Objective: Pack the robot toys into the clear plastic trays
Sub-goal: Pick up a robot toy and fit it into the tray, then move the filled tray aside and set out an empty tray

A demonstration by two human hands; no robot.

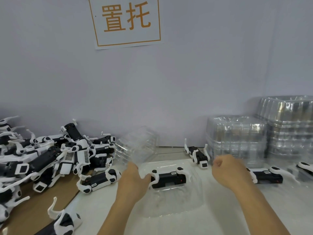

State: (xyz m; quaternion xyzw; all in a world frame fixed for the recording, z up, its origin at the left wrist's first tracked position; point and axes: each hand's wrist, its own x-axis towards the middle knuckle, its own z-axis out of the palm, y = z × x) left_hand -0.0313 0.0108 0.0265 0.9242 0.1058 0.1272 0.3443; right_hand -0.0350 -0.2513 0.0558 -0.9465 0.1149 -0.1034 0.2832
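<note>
**Seating one robot dog in a flimsy clear tray**

Lying heaped to the far left of the grip: a tangled pile of black-and-white plastic robot dog toys (50, 155), too interlocked for an exact count, roughly a dozen or more, spilling over a brown cardboard sheet (33, 204). Probably light and rigid, but with thin white legs looking snag-prone and breakable; judging best to lift each by the stiff black body, not by a leg.

Tilting just above and behind the left hand: one empty clear thin-walled plastic tray (137, 145), leaning on its edge.

Gripping at centre: left hand (133, 182), fingers curling round the front end of the black-and-white robot dog toy (167, 178) lying lengthwise in the shallow clear moulded plastic tray (171, 204) on the white table (220, 217). Tray likely thin, springy and slippery, so needing pressing down by its flat rim.

Hovering just right of that tray: right hand (227, 168), fingers curling into a loose fist, holding nothing visible.

Standing behind the right hand: one more robot dog (197, 154), upright. Lying to the right of it: another on its side (265, 175), and part of one more at the frame edge (304, 168).

Rising behind those: two tall stacks of nested clear trays (237, 138), too many layers for counting.
</note>
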